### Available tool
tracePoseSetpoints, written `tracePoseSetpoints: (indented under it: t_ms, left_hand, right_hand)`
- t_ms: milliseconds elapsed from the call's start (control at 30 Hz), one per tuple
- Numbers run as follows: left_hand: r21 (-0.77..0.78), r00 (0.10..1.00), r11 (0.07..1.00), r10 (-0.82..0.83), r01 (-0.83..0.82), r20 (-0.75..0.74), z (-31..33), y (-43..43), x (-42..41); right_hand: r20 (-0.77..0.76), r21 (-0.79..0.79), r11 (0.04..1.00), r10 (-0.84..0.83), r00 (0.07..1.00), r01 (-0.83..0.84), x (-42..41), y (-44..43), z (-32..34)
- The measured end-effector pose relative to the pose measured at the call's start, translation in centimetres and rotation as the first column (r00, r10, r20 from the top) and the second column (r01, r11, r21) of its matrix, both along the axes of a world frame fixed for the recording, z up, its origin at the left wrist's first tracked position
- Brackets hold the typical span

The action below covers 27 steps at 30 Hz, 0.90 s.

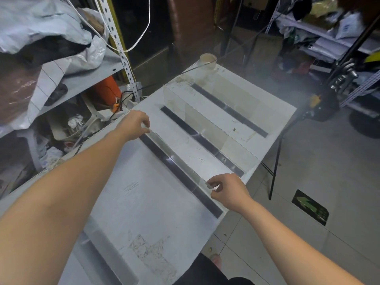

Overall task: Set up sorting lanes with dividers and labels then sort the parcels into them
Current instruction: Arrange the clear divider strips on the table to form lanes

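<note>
Left hand [133,126] reaches to the far end of a clear divider [185,163], fingers curled down over its top corner and thumb below, pinching the sheet. Right hand [226,191] holds the near end of the same sheet, thumb and forefinger pinched on its upper corner, the other fingers loosely bent. Between the two hands the divider runs along a black strip [207,204] laid on the white table [144,202]. The sheet stands on edge and leans a little to the right. I cannot tell whether its lower edge is seated on the strip.

Just to the right, a second clear divider [205,120] stands upright on a second black strip [226,161], parallel to the first. Farther right a third black strip [230,110] lies bare on the tabletop. Near the left forearm, at the near left of the table, a fourth dark strip [98,258] shows. A roll of clear tape [208,59] sits at the table's far corner.

Left of the table a metal shelf [92,79] carries grey plastic mailer bags [41,21], with an orange object [107,87] and cables below it. At the far right another rack holds more bagged parcels [347,25]. A black tripod leg [275,161] stands on the tiled floor beside the table's right edge, and a green arrow sign [310,206] is stuck to the floor near it.
</note>
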State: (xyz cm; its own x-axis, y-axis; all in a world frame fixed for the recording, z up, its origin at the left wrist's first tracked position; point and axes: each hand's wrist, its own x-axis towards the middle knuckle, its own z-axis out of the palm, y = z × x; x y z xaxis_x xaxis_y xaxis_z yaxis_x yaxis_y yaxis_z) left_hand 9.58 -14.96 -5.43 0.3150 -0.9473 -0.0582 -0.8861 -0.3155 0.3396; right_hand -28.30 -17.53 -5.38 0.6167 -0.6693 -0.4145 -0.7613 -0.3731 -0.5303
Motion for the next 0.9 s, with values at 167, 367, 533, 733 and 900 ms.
tracePoseSetpoints:
  t_ms: [167, 367, 533, 733, 900]
  left_hand:
    - [0.029, 0.999, 0.999, -0.015, 0.014, 0.032, 0.5, 0.8, 0.3]
    - [0.039, 1.0, 0.999, -0.007, 0.007, -0.001, 0.4, 1.9, 0.6]
    - [0.011, 1.0, 1.0, 0.005, -0.005, 0.026, 0.1, 1.9, 0.5]
    - [0.026, 0.997, 1.0, -0.006, 0.004, 0.08, 0.0, 2.3, 0.3]
    - [0.068, 0.994, 0.996, 0.044, -0.051, 0.102, 0.9, 3.1, -0.6]
  right_hand:
    - [0.009, 0.012, 1.0, 0.024, 1.0, -0.024, 0.1, 0.5, -0.2]
    - [-0.01, 0.016, 0.999, 0.043, 0.999, -0.043, 0.4, 1.2, -0.3]
    - [-0.023, -0.015, 0.999, 0.037, 0.999, -0.038, 0.4, 1.3, -0.5]
    - [-0.053, -0.015, 0.998, 0.068, 0.996, -0.069, 0.6, 1.1, 0.0]
    - [-0.065, -0.028, 0.994, 0.103, 0.993, -0.105, 0.9, 1.0, 0.4]
